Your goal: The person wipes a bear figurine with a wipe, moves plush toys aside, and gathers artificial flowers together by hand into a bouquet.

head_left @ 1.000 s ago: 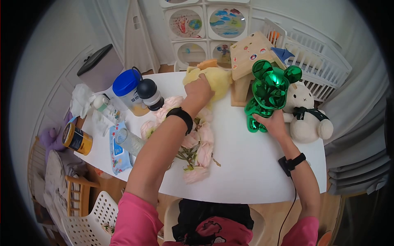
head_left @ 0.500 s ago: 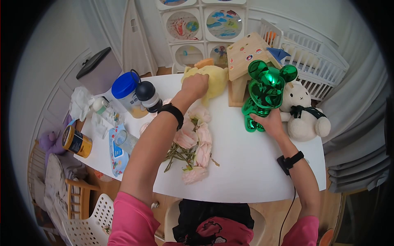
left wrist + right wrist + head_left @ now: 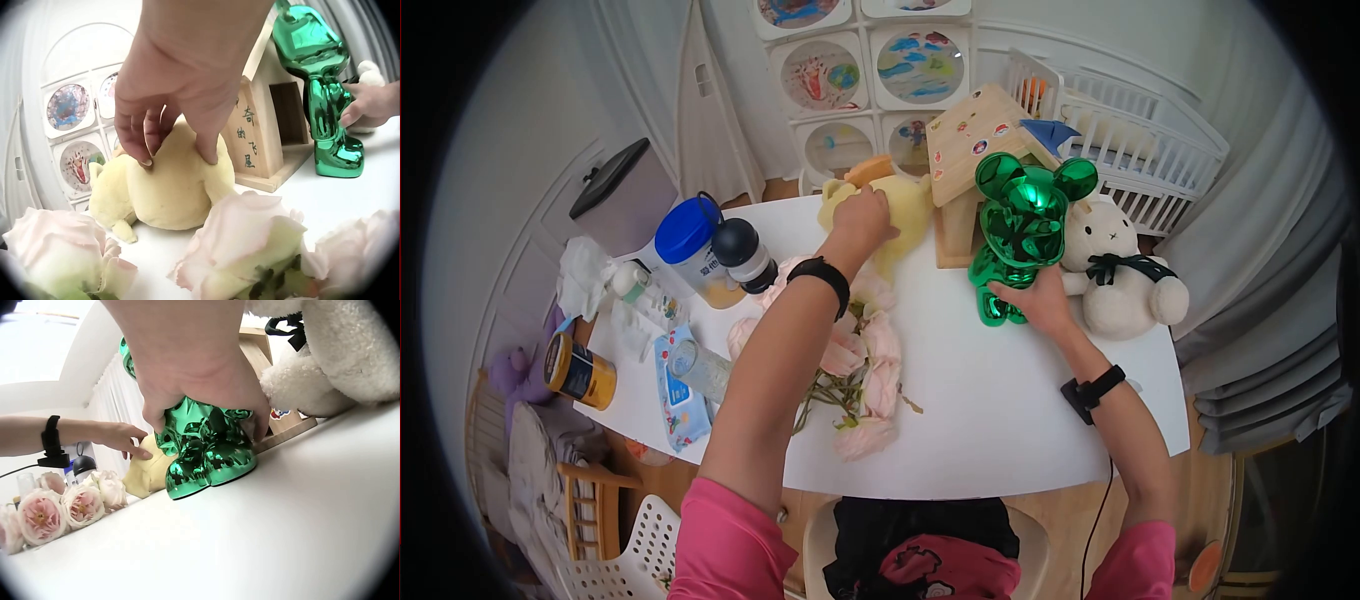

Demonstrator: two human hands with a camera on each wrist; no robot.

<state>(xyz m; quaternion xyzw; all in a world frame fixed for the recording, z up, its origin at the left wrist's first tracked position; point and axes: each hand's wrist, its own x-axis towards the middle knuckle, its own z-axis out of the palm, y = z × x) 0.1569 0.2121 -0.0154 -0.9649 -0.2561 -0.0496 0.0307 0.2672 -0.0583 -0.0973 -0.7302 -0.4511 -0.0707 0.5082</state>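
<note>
In the head view my left hand [image 3: 862, 222] lies over a yellow plush toy [image 3: 908, 208] near the table's far edge. The left wrist view shows its fingers and thumb curled round the toy's rounded body [image 3: 169, 197], which lies on its side. My right hand [image 3: 1040, 300] grips the lower body of a shiny green bear figure [image 3: 1022, 230]. From the right wrist its feet [image 3: 212, 472] appear upright, on the white table. A wooden house [image 3: 975, 150] with stickers on its roof stands between the two toys.
Pale pink roses [image 3: 875, 365] lie below my left forearm. At the left are a blue-lidded tub [image 3: 690, 240], a black-capped bottle [image 3: 745, 255], a pack of wipes [image 3: 683, 395], a glass [image 3: 700, 370] and a yellow tub [image 3: 582, 372]. A white plush rabbit [image 3: 1125, 295] sits right of the bear figure.
The head view has shifted, so the whole scene sits further left in it. Both hands keep their hold, with little visible movement of the yellow plush toy or bear figure against the house.
</note>
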